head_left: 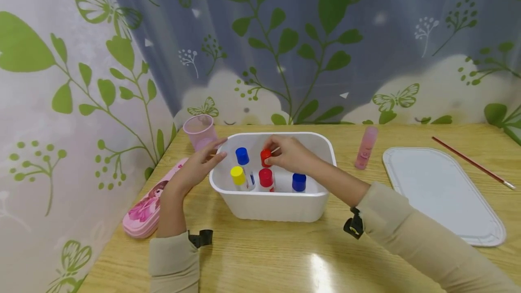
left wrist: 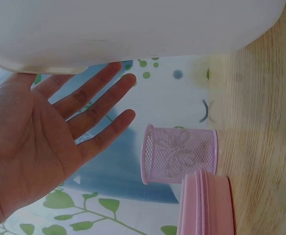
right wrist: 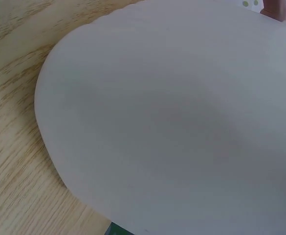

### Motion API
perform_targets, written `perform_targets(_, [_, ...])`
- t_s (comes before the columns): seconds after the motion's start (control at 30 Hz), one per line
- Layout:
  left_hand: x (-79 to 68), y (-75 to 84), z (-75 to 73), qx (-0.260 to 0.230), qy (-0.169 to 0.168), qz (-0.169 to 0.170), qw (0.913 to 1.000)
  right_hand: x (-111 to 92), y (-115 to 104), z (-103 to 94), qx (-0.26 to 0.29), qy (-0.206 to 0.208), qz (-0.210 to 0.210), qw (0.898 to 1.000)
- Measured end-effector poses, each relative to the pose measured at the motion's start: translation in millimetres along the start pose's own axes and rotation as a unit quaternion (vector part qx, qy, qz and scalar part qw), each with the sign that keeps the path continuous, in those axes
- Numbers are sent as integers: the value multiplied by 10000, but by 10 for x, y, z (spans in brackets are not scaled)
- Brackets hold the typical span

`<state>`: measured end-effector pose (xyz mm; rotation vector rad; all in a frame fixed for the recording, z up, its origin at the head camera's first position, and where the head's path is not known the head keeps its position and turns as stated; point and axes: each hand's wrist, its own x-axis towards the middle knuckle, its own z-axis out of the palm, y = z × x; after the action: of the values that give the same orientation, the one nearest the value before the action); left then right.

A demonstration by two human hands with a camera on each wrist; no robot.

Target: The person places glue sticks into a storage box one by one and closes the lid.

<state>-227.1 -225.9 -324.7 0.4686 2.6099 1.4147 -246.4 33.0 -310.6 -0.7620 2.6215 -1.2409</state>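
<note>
A white plastic bin (head_left: 277,207) stands on the table with several capped glue sticks upright in it. My right hand (head_left: 292,153) reaches over its right side and pinches the red cap of a glue stick (head_left: 265,159); that stick's lower part is hidden. In front of it is another red-capped stick (head_left: 266,178), with a yellow-capped one (head_left: 238,175) and a blue-capped one (head_left: 242,156) to the left and a blue-capped one (head_left: 299,182) to the right. My left hand (head_left: 193,171) rests at the bin's left rim, fingers extended (left wrist: 101,105).
A pink mesh cup (head_left: 200,132) and a pink pencil case (head_left: 142,211) lie left of the bin. To the right are a pink tube (head_left: 367,147), a white board (head_left: 441,193) and a red pencil (head_left: 472,162). The bin's outer wall (right wrist: 167,117) fills the right wrist view.
</note>
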Motion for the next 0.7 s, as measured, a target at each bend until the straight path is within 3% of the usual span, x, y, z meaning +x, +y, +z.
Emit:
perform_targets(0.43, [2, 9, 1, -37, -29, -18, 10000, -18, 0, -2, -299, 32, 15, 9995])
perform_targets(0.7, [-3, 18, 1, -55, -26, -24, 10000, -20, 1, -25, -190, -50, 49, 9998])
